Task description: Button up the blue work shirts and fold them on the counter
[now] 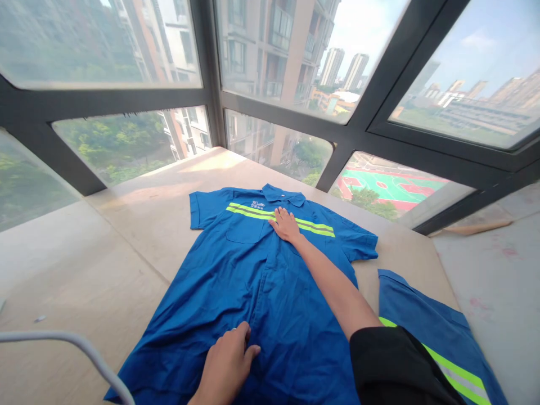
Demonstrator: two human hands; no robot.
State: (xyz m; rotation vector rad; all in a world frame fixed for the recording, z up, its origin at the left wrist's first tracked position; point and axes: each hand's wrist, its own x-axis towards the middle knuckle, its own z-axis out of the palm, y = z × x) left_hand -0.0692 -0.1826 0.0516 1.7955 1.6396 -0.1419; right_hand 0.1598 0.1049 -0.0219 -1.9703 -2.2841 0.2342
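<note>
Shirt: blue work shirt [236, 270], centre of frame, lying front-up on the pale platform [126, 225] under the windows.
Layout so far: body spread out, collar [282, 195] toward the top of the frame, both short sleeves out to the sides, yellow-green stripe [248, 212] in full view across the chest.
Not done, by judgement: no fold shows anywhere; soft creases run along the front seam and the lower hem.
Right hand [286, 225]: upper centre, palm down on the stripe, fingers spread flat, gripping nothing.
Left hand [228, 363]: bottom centre, resting on the lower front, fingers bent, tips at the seam; whether they pinch cloth, cannot tell.
Nearby: second blue garment [422, 315] at lower right, just beside the shirt; white tube [63, 337] at lower left.
</note>
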